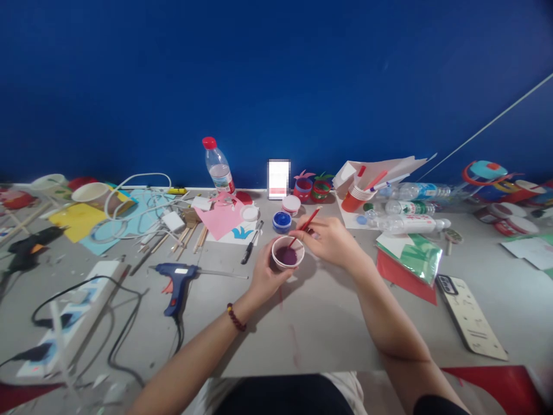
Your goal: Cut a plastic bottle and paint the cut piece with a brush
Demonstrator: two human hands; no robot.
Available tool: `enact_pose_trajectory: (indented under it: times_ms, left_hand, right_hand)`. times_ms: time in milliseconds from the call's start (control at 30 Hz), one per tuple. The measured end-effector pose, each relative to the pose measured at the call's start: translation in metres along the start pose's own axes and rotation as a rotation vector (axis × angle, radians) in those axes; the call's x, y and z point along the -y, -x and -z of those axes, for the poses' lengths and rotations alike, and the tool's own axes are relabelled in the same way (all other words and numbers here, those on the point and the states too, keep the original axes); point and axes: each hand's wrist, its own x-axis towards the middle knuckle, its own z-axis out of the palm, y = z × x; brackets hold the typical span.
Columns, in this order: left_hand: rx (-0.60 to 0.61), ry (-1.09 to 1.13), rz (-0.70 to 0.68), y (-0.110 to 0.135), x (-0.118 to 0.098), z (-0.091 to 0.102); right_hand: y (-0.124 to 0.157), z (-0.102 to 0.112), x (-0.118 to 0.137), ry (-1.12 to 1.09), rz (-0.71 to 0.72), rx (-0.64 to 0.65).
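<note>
A paper cup (287,266) with dark purple liquid in its bottom is gripped by my left hand (264,271), fingers wrapped round its side. Between the fingers of my right hand (330,242) is a red paintbrush (307,221), its lower end dipping inside the cup. Just beyond the cup stands an uncovered jar of blue paint (282,221). A round white lid or closed jar (291,204) sits right behind that. The brush's tip is hidden in the liquid.
A blue glue gun (176,282) lies left, near a white power strip (82,317) with trailing cords. A red-capped bottle (218,167) stands behind. To the right are an orange cup (355,199) holding brushes, plastic bottles (410,223), coloured sheets (408,268) and a phone (470,317).
</note>
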Motion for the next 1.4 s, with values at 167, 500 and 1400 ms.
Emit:
enact_pose_trajectory:
  times_ms: [167, 500, 1400]
  left_hand:
    - [0.033, 0.005, -0.005, 0.0, 0.001, 0.001]
    - [0.009, 0.014, -0.003, 0.0, 0.0, 0.0]
    - [0.017, 0.035, -0.007, -0.001, -0.002, -0.001]
  right_hand:
    - [0.003, 0.005, 0.01, -0.005, 0.021, 0.157]
    - [0.0, 0.0, 0.005, -0.093, -0.149, 0.114]
    - [-0.002, -0.012, 0.007, 0.082, -0.113, 0.09]
